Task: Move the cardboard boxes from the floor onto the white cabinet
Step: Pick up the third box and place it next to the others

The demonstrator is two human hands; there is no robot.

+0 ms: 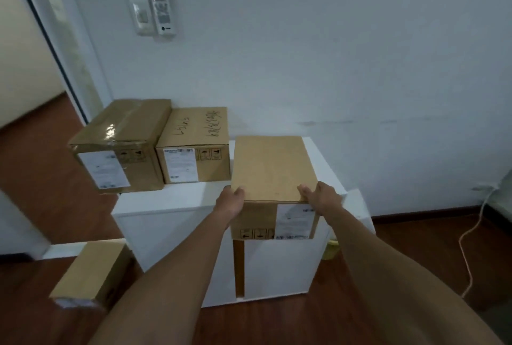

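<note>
A plain cardboard box (273, 167) rests on the right part of the white cabinet (171, 200), its near end overhanging the front edge. My left hand (230, 203) grips its near left corner and my right hand (322, 198) grips its near right corner. Two more boxes stand on the cabinet's left: a taped box (122, 134) that juts over the left edge, and a box with handwriting (196, 134) beside it. A further cardboard box (91, 272) lies on the wooden floor at the lower left.
The cabinet stands against a pale wall that carries a switch and a remote holder (160, 6). A white cable (468, 236) trails over the floor on the right. A doorway (30, 73) opens at the left. A yellow object (331, 247) peeks out behind the cabinet's right side.
</note>
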